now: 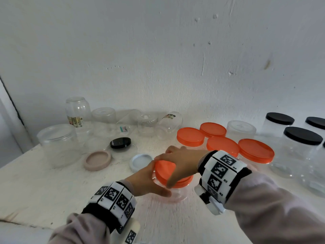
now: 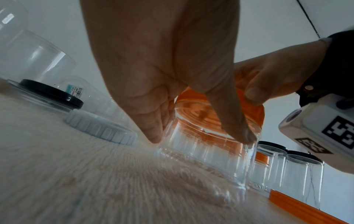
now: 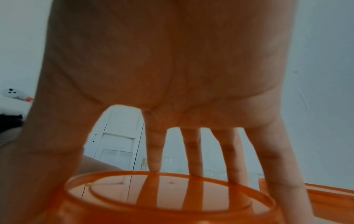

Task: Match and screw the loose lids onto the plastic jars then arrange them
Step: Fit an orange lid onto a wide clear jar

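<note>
A small clear plastic jar [image 1: 177, 192] stands on the white table [image 1: 52, 187], just in front of me. My left hand [image 1: 151, 182] grips its side, thumb in front and fingers behind. An orange lid [image 1: 165, 170] sits on the jar's mouth, and my right hand [image 1: 175, 162] grips it from above with thumb and fingers round the rim. The left wrist view shows my left hand [image 2: 199, 136] round the jar [image 2: 210, 163] under the orange lid [image 2: 250, 106]. In the right wrist view my right hand [image 3: 134, 174] spans the lid [image 3: 168, 191].
Loose lids lie to the left: beige [image 1: 97, 160], white [image 1: 142, 162] and black [image 1: 120, 142]. Several open clear jars [image 1: 56, 143] crowd the back left. Several orange-lidded jars [image 1: 255, 150] stand behind my right hand, and black-lidded jars [image 1: 302, 135] stand far right. A wall closes the back.
</note>
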{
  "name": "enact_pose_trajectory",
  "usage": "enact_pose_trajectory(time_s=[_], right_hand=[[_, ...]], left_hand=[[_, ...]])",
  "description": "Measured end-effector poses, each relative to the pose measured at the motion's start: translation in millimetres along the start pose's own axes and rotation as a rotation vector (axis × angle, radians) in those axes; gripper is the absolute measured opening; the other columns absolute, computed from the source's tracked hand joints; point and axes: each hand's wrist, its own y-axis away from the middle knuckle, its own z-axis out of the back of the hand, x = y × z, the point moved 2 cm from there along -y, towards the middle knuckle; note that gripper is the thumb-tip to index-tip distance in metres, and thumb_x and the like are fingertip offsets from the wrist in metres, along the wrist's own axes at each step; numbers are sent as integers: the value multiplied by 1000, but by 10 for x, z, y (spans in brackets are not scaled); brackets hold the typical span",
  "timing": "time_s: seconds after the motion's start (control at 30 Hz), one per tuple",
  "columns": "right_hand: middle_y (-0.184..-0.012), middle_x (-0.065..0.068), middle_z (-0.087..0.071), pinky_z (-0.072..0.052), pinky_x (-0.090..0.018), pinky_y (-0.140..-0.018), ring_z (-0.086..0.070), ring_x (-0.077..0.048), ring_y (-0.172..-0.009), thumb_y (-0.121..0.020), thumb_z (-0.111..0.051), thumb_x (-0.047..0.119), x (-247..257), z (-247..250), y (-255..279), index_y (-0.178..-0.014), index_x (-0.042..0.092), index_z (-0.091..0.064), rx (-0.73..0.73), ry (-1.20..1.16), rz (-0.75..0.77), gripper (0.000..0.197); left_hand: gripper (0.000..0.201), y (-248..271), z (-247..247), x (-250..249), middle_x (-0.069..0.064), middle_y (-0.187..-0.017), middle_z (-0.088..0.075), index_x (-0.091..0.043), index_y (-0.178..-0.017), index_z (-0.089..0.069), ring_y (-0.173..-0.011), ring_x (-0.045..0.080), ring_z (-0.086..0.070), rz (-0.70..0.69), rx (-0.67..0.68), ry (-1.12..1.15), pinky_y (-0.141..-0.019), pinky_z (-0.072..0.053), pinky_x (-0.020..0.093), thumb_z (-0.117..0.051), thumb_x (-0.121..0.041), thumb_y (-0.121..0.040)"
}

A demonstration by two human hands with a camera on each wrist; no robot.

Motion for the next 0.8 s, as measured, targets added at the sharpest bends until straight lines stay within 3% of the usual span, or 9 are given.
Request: enact_pose_trajectory(time_s=[0.2, 0.3, 0.4, 0.63, 0.7, 0.8], right_hand=[[-141, 1, -31, -39, -47, -90, -33, -33, -130, -64, -52, 85, 18, -59, -28, -144, 42, -21, -104, 21, -105, 96], [-144, 5, -27, -38, -51, -96, -29, -29, -132, -66, -60, 76, 10, 1, 6, -144, 48, -14, -32, -3, -63, 94], [-142, 8, -29, -38, -49, -98, -33, -25, -130, -70, -67, 61, -10, 83, 37, -142, 52, -18, 20, -24, -6, 88], [-134, 0, -38, -38, -42, -81, -41, -30, -123, -66, -53, 83, 17, 5, 5, -142, 39, -26, -107, 32, -99, 92], [-141, 2, -31, -39, -47, -89, -34, -30, -129, -68, -57, 79, 23, 11, 14, -144, 42, -21, -60, 20, -81, 92], [-146, 10, -23, -35, -52, -98, -25, -25, -133, -72, -69, 58, 28, 53, 50, -142, 52, -17, 28, -28, 3, 87]], left_hand=[[101, 0, 6, -12, -10, -133, -51, -25, -142, -29, -126, 11, -45, -6, -9, -51, -109, -38, 37, -89, -29, -60], [104, 8, 1, -13, -10, -135, -49, -24, -144, -26, -129, 10, -43, -11, -5, -24, -111, -36, 36, -89, -25, -61], [106, 10, -5, -21, -8, -137, -49, -23, -145, -24, -130, 11, -43, -21, -2, -10, -111, -36, 38, -89, -22, -61], [97, 8, -3, -20, -9, -131, -53, -24, -140, -32, -125, 11, -47, -14, -7, -42, -109, -38, 38, -89, -26, -62], [101, 9, -4, -25, -9, -134, -51, -23, -143, -28, -127, 11, -45, -12, -2, -26, -110, -37, 38, -89, -24, -62], [112, 11, -8, -36, -7, -138, -47, -25, -147, -19, -130, 12, -43, -22, 0, -12, -111, -36, 38, -89, -22, -61]])
